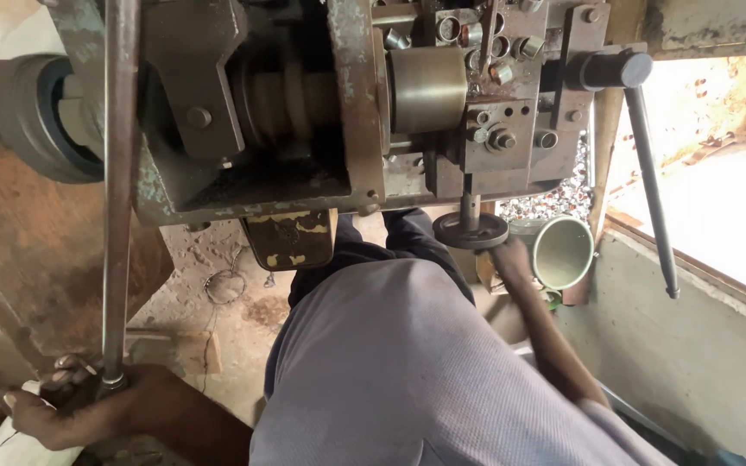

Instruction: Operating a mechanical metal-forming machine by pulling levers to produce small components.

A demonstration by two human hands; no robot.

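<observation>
Head camera view, looking down past the person's grey shirt (407, 371) at an old metal lathe-like machine (338, 112). The left hand (71, 406), at lower left, is closed around the bottom end of a long steel lever rod (120, 190) that rises along the machine's left side. The right hand (511, 257) reaches forward to a small dark handwheel (470, 229) under the tool block; its grip looks wrapped on the rim, though partly hidden. Just right of it sits a pale metal cup (563, 252). A brass cylinder (427, 89) is held in the machine. A slanted handle bar (649, 181) hangs near the right forearm, so a quick pull back could strike it. Loose shirt fabric lies close to moving parts and might catch. Room is tight between machine and wall (675, 345).
</observation>
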